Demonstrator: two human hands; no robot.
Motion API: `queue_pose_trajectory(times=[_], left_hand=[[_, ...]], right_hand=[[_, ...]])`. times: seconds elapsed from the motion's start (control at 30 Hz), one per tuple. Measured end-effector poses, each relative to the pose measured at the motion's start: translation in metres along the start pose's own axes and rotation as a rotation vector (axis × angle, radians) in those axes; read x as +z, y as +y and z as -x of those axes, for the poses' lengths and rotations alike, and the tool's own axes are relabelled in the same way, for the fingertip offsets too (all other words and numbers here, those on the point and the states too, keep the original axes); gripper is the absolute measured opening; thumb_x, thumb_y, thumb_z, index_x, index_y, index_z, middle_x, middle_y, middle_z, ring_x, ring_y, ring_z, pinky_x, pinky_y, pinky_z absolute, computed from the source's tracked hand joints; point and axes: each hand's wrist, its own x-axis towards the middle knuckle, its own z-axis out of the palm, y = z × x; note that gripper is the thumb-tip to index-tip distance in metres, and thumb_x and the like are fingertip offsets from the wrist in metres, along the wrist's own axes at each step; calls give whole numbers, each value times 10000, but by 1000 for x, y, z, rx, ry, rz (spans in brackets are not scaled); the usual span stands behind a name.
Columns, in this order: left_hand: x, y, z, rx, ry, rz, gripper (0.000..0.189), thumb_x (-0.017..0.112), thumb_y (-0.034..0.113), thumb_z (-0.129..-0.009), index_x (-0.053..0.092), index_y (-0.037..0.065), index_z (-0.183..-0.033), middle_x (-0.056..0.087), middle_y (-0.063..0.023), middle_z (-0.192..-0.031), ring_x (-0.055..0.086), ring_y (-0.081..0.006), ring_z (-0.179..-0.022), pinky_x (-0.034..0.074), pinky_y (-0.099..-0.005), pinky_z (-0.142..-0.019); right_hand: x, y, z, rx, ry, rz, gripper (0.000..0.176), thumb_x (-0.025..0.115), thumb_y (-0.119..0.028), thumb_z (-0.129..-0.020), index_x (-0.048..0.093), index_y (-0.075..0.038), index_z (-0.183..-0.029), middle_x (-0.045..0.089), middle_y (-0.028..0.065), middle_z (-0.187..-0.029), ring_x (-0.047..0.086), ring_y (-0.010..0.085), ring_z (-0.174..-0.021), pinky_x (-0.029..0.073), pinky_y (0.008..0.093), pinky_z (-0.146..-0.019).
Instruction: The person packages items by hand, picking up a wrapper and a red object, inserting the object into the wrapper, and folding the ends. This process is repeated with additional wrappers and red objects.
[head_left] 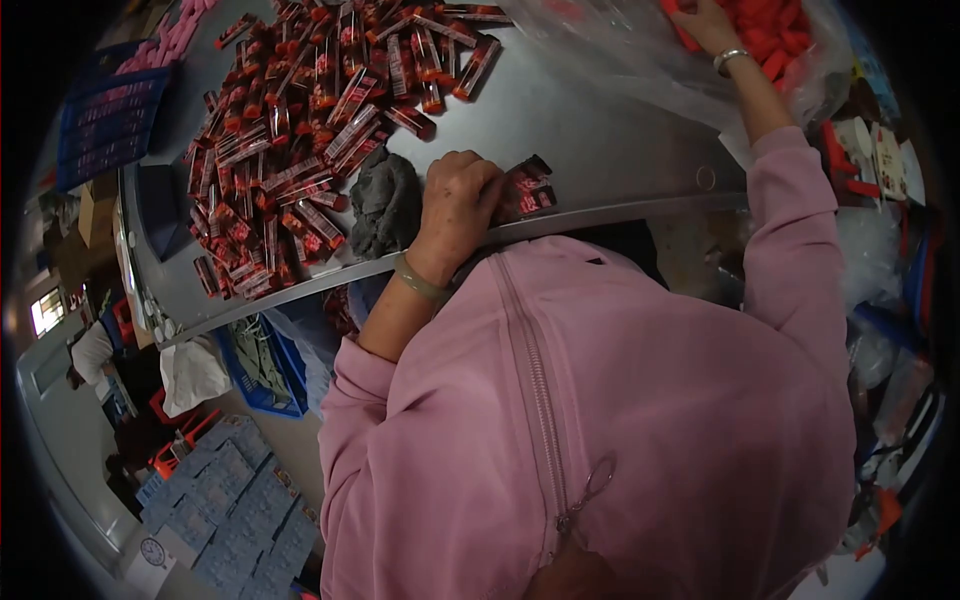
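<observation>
Head view | left hand (460,200) clenched on dark red printed packets (525,188) at grey metal table (600,150) edge | right hand (708,25) seen inside clear plastic bag (600,40) of red pieces (790,30), grip unreadable | judged: fetching step; secure pinch needed next

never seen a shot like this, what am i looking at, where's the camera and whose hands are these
There is no machine here. A person works with bare hands, and the single camera sits on their head, looking forward and down. That is why their own pink jacket fills the lower part, and the wide lens bends the edges.

On the grey metal table lie a big heap of red packets and a crumpled grey cloth. The left hand curls its fingers over a small stack of packets at the table's near edge. The right hand reaches into a clear plastic bag of red pieces. Whether its grip has closed on anything cannot be seen.
</observation>
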Motion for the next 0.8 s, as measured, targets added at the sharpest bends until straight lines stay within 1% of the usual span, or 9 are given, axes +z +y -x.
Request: queue_pose_trajectory(times=[0.1, 0.2, 0.33, 0.4, 0.57, 0.63, 0.7, 0.77, 0.8], left_hand=[[-4, 3, -3, 52, -46, -78, 36, 682, 54, -764, 648, 56, -776, 612, -109, -772, 577, -333, -775, 444, -437, -715], [-1, 6, -4, 22, 36, -9, 42, 674, 49, -771, 637, 59, -788, 614, -110, -775, 581, -332, -778, 442, -436, -719], [-3, 1, -1, -1, 9, 10, 52, 671, 47, -776, 631, 53, -809, 621, -115, -787, 584, -335, -780, 440, -431, -735], [-4, 0, -2, -5, 10, -14, 55, 669, 42, -776, 635, 51, -817, 632, -111, -817, 585, -331, -800, 441, -424, -758], [-8, 3, -3, 13, 47, -51, 70, 669, 40, -779, 648, 48, -845, 650, -95, -885, 583, -318, -843, 442, -412, -780], [-9, 3, -3, 17, 57, -52, 76, 669, 37, -785, 656, 48, -860, 655, -92, -910, 584, -313, -861, 442, -406, -789], [-12, 5, -4, 15, 129, 8, 95, 667, 23, -804, 669, 44, -897, 662, -97, -946, 588, -313, -876, 448, -402, -796], [-16, 7, -5, -6, 129, 67, 101, 663, 15, -816, 672, 37, -913, 661, -102, -956, 588, -312, -883, 452, -398, -800], [-17, 8, -5, -28, 126, 127, 107, 659, 7, -827, 675, 31, -930, 661, -106, -966, 588, -311, -890, 455, -395, -804]], right_hand=[[-12, -7, 24, -8, -38, -141, 367, 624, -308, -947, 578, -29, -1182, 681, 126, -997, 677, 273, -887, 528, 363, -797], [-21, -16, 56, -12, -84, -283, 366, 622, -306, -951, 577, -30, -1187, 681, 118, -995, 678, 262, -883, 528, 357, -795], [-31, -34, 84, -13, -128, -476, 364, 619, -303, -955, 575, -31, -1193, 680, 108, -992, 679, 247, -878, 527, 349, -792], [-27, -94, 132, -11, -152, -571, 362, 617, -301, -958, 574, -32, -1196, 679, 103, -990, 680, 240, -875, 527, 345, -791], [-8, -218, 182, -17, -205, -807, 360, 614, -298, -963, 572, -34, -1204, 678, 91, -987, 681, 221, -869, 526, 335, -787], [-6, -250, 194, -21, -227, -900, 359, 612, -296, -966, 571, -34, -1208, 678, 85, -986, 682, 214, -866, 526, 331, -786], [-4, -275, 198, -27, -249, -991, 358, 611, -295, -968, 570, -35, -1211, 678, 80, -984, 682, 206, -864, 526, 327, -784], [-7, -284, 197, -32, -261, -1036, 357, 610, -294, -969, 569, -35, -1212, 677, 78, -984, 683, 203, -862, 526, 325, -784], [-7, -289, 196, 51, -290, -1045, 335, 596, -279, -983, 571, -45, -1220, 662, 42, -985, 670, 153, -852, 516, 294, -780]])
